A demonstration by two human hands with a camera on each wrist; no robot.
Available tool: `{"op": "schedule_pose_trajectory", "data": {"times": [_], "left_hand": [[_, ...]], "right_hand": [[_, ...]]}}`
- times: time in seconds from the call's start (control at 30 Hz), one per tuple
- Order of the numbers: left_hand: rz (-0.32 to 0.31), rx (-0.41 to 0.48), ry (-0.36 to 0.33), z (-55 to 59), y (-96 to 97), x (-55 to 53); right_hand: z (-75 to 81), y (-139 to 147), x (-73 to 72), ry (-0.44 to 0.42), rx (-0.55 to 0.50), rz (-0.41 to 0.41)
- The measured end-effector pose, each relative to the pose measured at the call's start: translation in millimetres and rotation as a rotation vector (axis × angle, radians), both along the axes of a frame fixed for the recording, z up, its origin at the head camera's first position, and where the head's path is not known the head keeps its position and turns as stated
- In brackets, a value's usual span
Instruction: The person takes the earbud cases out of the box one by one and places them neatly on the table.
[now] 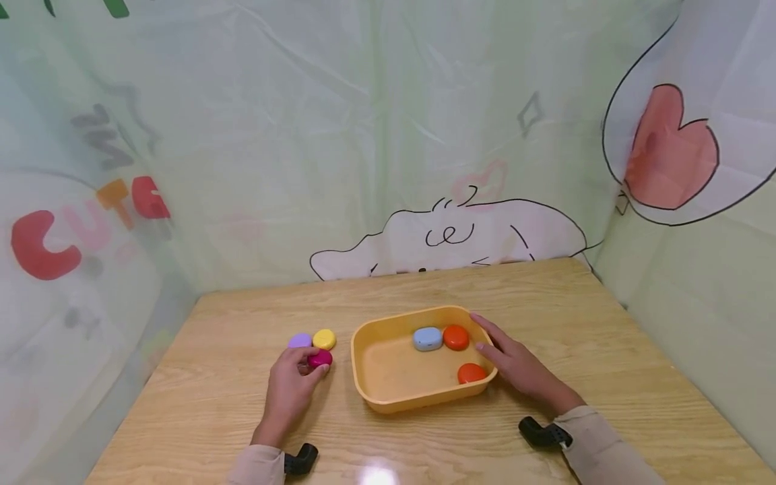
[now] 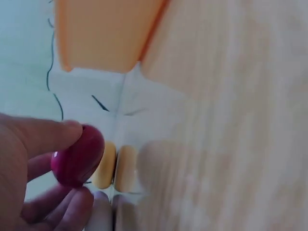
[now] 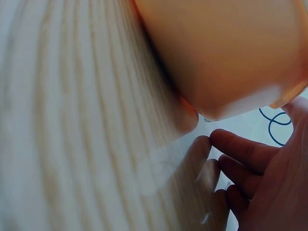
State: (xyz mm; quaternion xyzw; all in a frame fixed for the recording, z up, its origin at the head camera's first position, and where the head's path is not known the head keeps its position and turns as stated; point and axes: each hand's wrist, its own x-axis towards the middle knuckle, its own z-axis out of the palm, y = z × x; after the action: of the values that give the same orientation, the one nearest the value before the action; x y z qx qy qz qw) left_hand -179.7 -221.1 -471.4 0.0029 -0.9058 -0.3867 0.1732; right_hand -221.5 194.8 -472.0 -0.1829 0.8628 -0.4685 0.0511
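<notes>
From the head feed I see my left hand [image 1: 289, 387] at lower left of centre, pinching a glossy magenta piece [image 1: 320, 358] between its thumb and fingers; the left wrist feed, where it sits at lower left, shows me the piece held clear of the wooden table [image 1: 236, 330]. Just beyond it in the head view, left of the frame's middle, a yellow piece [image 1: 325, 339] and a lilac piece [image 1: 300, 341] lie side by side on the wood, the lilac one partly covered by my fingers. To the right of them, in the lower middle, stands an orange tray [image 1: 400, 374], with a light blue piece [image 1: 428, 339] and a red piece [image 1: 456, 337] next to each other by its far wall, and a second red piece [image 1: 471, 373] in its near right corner. My right hand [image 1: 520, 367] is at the tray's right end, its fingers loosely extended and its thumb at the rim. A printed curtain [image 1: 273, 135] fills the upper frame.
</notes>
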Motion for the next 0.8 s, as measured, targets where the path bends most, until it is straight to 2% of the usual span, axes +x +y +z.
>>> {"op": "schedule_pose_trajectory", "data": {"times": [0.2, 0.37, 0.53, 0.8], "left_hand": [[0.077, -0.154, 0.024, 0.2, 9.7, 3.3], [0.092, -0.224, 0.035, 0.0, 13.8, 3.6], [0.083, -0.236, 0.048, -2.6, 13.2, 2.0], [0.08, -0.167, 0.029, -6.8, 10.4, 1.4]], "right_hand": [[-0.7, 0.5, -1.3, 0.002, 0.004, 0.001], [-1.9, 1.0, -1.4, -0.001, 0.001, 0.002], [-2.5, 1.5, -2.0, 0.005, 0.002, 0.004], [-3.3, 0.8, -2.4, 0.008, 0.002, 0.01]]}}
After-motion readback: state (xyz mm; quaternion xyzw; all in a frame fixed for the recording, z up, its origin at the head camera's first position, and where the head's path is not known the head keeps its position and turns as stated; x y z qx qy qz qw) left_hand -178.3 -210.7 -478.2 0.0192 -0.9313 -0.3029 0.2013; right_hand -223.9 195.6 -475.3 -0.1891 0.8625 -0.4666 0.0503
